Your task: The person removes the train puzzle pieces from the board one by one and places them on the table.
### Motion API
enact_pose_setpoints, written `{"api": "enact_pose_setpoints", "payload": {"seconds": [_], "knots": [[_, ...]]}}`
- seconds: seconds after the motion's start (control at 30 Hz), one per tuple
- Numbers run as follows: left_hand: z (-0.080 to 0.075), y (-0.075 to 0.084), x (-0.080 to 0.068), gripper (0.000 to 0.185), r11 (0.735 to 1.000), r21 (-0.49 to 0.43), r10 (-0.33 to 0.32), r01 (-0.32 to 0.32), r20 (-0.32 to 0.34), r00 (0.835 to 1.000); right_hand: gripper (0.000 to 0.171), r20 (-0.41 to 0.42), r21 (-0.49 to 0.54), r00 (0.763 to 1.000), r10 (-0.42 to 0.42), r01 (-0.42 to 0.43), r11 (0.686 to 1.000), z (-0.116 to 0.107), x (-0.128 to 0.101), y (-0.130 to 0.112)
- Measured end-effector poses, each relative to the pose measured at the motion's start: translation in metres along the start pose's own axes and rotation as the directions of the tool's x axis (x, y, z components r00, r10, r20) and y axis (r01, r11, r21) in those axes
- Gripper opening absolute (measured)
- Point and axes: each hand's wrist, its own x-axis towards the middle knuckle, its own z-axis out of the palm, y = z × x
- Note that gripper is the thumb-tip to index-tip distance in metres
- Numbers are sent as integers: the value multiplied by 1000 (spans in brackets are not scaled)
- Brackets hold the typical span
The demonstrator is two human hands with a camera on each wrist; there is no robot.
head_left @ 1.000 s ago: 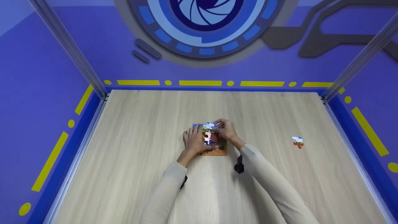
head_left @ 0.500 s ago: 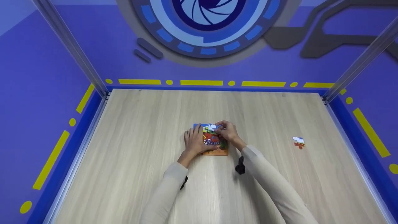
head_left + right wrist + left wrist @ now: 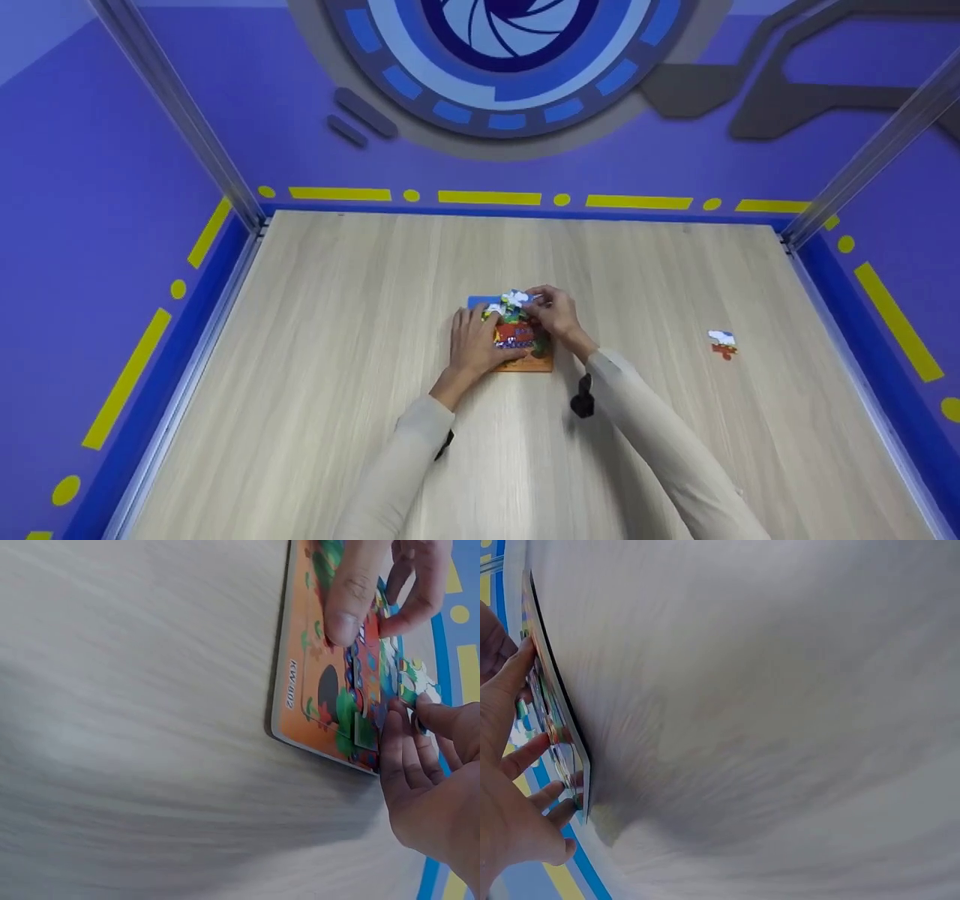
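A jigsaw board [image 3: 532, 364] with an orange border and a red train picture lies flat at mid-table. My left hand [image 3: 474, 343] rests over its left side, the fingers spread and the thumb along the lower part; in the right wrist view that thumb [image 3: 346, 619] presses on the picture. Between the thumb and fingers of my right hand [image 3: 556, 313], I pinch a puzzle piece [image 3: 416, 681] with white cloud and green on it. This piece sits tilted over the board's upper edge. The left wrist view shows the board [image 3: 559, 697] edge-on beside my left fingers.
One loose puzzle piece [image 3: 723, 344], white, blue and red-brown, lies apart on the wooden table [image 3: 360, 300] to the right. Blue-purple walls [image 3: 480, 169] with yellow marks and metal corner posts [image 3: 180, 112] enclose the table's back and sides.
The pinched piece has risen and tilted up off the board's top part. My left fingers have drawn in slightly to the right, baring more of the board's blue upper-left corner.
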Motion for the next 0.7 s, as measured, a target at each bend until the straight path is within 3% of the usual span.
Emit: {"api": "enact_pose_setpoints", "payload": {"seconds": [0.2,0.4,0.57,0.7], "knots": [[-4,0,1,80,999,-48,-2,4,42,999,25,-15,35,999,28,-27,999,-20,-1,1],[-8,-3,1,52,986,-164,22,-17,28,999,26,-36,79,998,50,-47,996,-57,-5,11],[-4,-5,-1,39,987,-156,45,-43,4,999,30,-31,70,998,54,-52,996,-94,-16,25],[-3,-6,-3,38,986,-161,37,-34,15,999,34,-48,33,997,66,-64,997,-122,-25,38]]}}
